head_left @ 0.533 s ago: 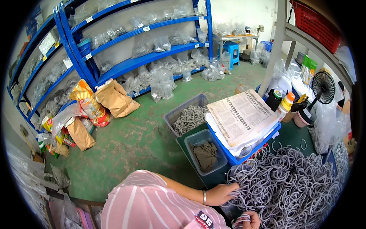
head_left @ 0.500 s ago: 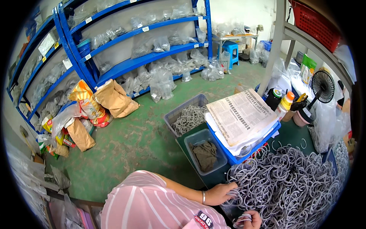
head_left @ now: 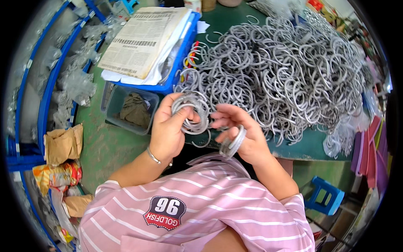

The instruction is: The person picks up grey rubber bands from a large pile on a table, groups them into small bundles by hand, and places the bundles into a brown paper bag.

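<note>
In front of my body, my left hand (head_left: 166,130) grips a bunch of grey metal rings (head_left: 202,110), thumb pressed through them. Just right of it is my right hand (head_left: 252,140), its thumb and palm keeping a smaller stack of rings (head_left: 233,145). The fingers of that hand are partly spread and reach toward the left bunch. One loose ring (head_left: 202,142) shows just below the left bunch. Beyond both hands lies a large heap of grey open-ended rings (head_left: 289,80), spread over the dark green tabletop (head_left: 315,148).
Left of the heap stands a blue basket (head_left: 194,35) topped with papers and a newspaper (head_left: 138,44). Before it is a clear plastic bin (head_left: 110,110) holding a dark cloth (head_left: 135,110). A blue stool (head_left: 325,195) stands at right; paper bags (head_left: 63,145) and blue shelving (head_left: 46,92) at left.
The view has swung right and down over the table. My left hand has left the heap's edge and now grips a bunch of rings; my right still holds rings. Both hands are close together.
</note>
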A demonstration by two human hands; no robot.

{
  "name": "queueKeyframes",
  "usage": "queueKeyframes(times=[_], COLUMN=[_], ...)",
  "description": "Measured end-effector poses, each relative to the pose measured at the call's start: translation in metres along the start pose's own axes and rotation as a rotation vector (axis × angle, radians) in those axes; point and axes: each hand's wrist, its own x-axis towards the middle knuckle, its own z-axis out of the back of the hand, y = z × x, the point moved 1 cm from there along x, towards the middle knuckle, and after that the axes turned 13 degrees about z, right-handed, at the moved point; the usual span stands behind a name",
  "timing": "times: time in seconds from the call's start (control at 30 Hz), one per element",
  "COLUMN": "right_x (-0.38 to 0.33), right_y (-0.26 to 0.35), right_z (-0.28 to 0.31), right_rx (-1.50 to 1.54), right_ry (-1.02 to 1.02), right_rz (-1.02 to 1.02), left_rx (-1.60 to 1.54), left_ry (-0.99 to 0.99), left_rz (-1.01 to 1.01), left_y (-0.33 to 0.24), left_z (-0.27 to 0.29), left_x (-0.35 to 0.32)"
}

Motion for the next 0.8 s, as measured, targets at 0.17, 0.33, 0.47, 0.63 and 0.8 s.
queueKeyframes(times=[0.17,0.33,0.47,0.63,0.8], right_x=[0.000,-0.007,-0.021,-0.053,-0.123], right_y=[-0.016,-0.011,-0.011,-0.014,0.008], right_z=[-0.004,0.006,0.019,0.051,0.113], right_rx=[0.012,0.085,0.257,0.537,0.440], right_ry=[-0.199,-0.222,-0.208,-0.188,-0.202], right_rz=[-0.026,-0.107,-0.038,-0.002,0.307], left_rx=[0.020,0.105,0.991,1.224,1.010], left_ry=[0.206,0.247,0.407,0.526,0.466], left_rz=[0.201,0.274,-0.227,-0.502,-0.341], left_y=[0.025,0.021,0.014,0.024,0.023], left_z=[-0.015,-0.036,-0.040,-0.060,-0.056], left_x=[-0.001,-0.013,-0.014,-0.011,-0.004])
